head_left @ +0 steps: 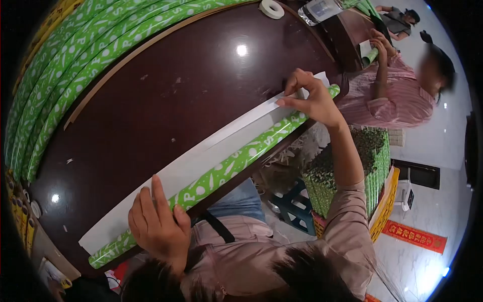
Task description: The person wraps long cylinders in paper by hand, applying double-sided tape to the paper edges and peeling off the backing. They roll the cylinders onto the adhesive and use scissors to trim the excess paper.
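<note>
A green roll with white letters and shapes (251,151) lies slantwise along the near edge of the dark table, its white inner side (201,161) partly unrolled on the far side. My left hand (160,221) rests on the roll and the white sheet near the lower left end, fingers spread. Toward the upper right end, my right hand (309,98) is over the sheet, thumb and forefinger curved toward each other at a white strip (241,123). Whether the fingertips grip the strip is hard to tell.
Long green rolls (65,75) line the table's far left edge behind a brown strip (115,65). A tape roll (272,9) and clear bottle (322,10) are at the top. A co-worker (387,95) sits right, beyond a stack of green rolls (322,194).
</note>
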`<state>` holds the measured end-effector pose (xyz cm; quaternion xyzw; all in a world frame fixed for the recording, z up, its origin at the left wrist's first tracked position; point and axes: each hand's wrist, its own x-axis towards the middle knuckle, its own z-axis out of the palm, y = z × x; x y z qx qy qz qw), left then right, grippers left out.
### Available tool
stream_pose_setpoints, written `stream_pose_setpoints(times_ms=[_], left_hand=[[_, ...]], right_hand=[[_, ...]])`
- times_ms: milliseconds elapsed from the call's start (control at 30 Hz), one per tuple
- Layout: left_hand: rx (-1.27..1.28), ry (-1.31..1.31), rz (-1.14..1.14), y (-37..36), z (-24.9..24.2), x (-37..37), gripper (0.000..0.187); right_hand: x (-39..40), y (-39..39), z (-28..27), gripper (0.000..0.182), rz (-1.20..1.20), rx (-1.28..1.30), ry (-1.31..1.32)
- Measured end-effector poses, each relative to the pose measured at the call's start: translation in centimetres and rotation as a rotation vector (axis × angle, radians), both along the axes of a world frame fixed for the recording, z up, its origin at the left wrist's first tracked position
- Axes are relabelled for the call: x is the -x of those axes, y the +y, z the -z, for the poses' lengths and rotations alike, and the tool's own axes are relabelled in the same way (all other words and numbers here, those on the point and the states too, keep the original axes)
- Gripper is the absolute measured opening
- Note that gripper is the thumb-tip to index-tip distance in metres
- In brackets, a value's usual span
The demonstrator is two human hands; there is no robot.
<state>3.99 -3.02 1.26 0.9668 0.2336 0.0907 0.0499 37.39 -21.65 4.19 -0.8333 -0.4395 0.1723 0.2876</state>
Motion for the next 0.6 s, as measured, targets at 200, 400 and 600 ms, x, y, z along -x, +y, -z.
stream_pose_setpoints(times_ms=[200, 400, 600], left_hand=[[0.027, 0.098, -0.062, -0.17, 0.18, 0.29, 0.047], [-0.062, 0.071, -0.029, -0.19, 0.34, 0.27, 0.049], [-0.077, 0.072, -0.070, -0.37, 0.47, 0.15, 0.049]], right_hand=[[0.10, 0.51, 0.55, 0.024, 0.004, 0.001, -0.047], [0.35, 0.54, 0.23, 0.024, -0.012, 0.032, -0.077], [0.59, 0.74, 0.17, 0.023, -0.031, 0.030, -0.098]])
